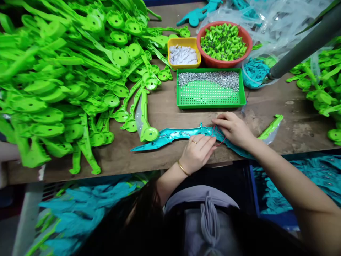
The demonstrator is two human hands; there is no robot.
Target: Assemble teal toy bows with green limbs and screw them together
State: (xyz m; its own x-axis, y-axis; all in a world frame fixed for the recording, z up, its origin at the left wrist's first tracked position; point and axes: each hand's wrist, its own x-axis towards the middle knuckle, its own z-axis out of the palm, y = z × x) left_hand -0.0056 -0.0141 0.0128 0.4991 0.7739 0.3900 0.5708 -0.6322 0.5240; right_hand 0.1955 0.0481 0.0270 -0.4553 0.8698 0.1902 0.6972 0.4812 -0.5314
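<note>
Blue part [174,134] lay on the table [163,112]. Right grip [234,128] pinched wire [220,143]; left grip [198,153], I couldn't tell. Green tray [211,106] had silver bits [210,78], red bowl [223,64] green ones [223,44], yellow box [184,66] white ones [183,55].

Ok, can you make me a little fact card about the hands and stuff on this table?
Left hand: on the curved blue part
Right hand: beside the thin red wire
Green tray: small silvery pieces, mostly along the far side
Red bowl: little green pieces
Yellow tub: white strips
Left side: big heap of green parts
</note>
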